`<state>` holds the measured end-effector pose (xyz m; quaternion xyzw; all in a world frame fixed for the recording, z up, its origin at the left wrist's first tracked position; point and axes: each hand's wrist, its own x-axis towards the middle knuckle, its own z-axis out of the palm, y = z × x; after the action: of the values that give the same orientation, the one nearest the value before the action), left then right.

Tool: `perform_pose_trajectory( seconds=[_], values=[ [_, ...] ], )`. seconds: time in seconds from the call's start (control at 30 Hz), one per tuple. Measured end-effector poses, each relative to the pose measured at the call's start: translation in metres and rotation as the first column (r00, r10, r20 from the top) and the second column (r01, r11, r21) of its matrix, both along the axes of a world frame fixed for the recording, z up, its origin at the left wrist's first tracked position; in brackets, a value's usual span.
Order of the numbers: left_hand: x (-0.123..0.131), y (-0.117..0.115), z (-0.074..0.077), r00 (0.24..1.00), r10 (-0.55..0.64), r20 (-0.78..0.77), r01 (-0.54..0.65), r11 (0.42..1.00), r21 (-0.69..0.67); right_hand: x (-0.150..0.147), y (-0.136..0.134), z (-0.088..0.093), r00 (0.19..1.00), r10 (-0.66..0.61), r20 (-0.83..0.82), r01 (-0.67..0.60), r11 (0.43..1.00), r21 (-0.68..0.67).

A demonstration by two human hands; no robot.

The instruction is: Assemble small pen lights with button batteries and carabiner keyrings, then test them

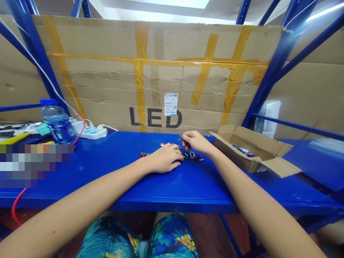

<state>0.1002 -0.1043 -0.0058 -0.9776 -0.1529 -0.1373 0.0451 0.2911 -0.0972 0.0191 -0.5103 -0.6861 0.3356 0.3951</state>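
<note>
My left hand (pixel 167 158) lies palm down over the middle of a row of small items, its thumb apart from the bent fingers. Out from under it on the right come several coloured carabiners (pixel 192 155). On its left side, red and purple ends of slim items (pixel 143 154) stick out. Just beyond the fingers lies a thin red and silver stick-like item (pixel 163 144). Raised a little above the table, my right hand (pixel 195 140) is closed in a pinch on a small dark metallic piece (pixel 181 136); its kind is too small to tell.
An open cardboard box (pixel 249 163) with metallic items inside stands right on the blue table (pixel 113 154). At left are a bottle (pixel 57 122), a white power strip (pixel 92 132), a red cable (pixel 18 204) and clutter. A large cardboard sheet (pixel 113 89) closes off the back.
</note>
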Motion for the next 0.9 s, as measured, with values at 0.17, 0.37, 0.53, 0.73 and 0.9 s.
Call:
perform_pose_trajectory(
  seconds=[0.17,0.37,0.53,0.73,0.9],
  values=[
    [-0.002,0.0,0.002,0.997,-0.08,0.018,0.082,0.989,-0.124,-0.001,0.0,-0.001,0.999,0.032,0.022,-0.032,0.999,0.004],
    [-0.002,-0.001,0.003,1.0,-0.02,-0.009,0.018,0.979,-0.204,0.0,0.0,-0.002,0.999,0.03,0.033,-0.031,0.999,0.012],
    [-0.001,-0.007,0.008,0.996,-0.043,-0.079,0.029,0.983,-0.182,-0.003,-0.002,-0.001,0.999,0.011,0.038,-0.013,0.999,0.048],
    [-0.003,-0.01,0.012,0.997,-0.034,-0.07,0.022,0.988,-0.156,-0.004,-0.005,0.0,0.983,-0.017,0.182,-0.009,0.99,0.141],
    [-0.007,-0.011,0.014,0.999,-0.045,-0.027,0.043,0.998,-0.049,-0.001,-0.004,-0.001,0.985,-0.037,0.166,0.021,0.995,0.098]
  ],
)
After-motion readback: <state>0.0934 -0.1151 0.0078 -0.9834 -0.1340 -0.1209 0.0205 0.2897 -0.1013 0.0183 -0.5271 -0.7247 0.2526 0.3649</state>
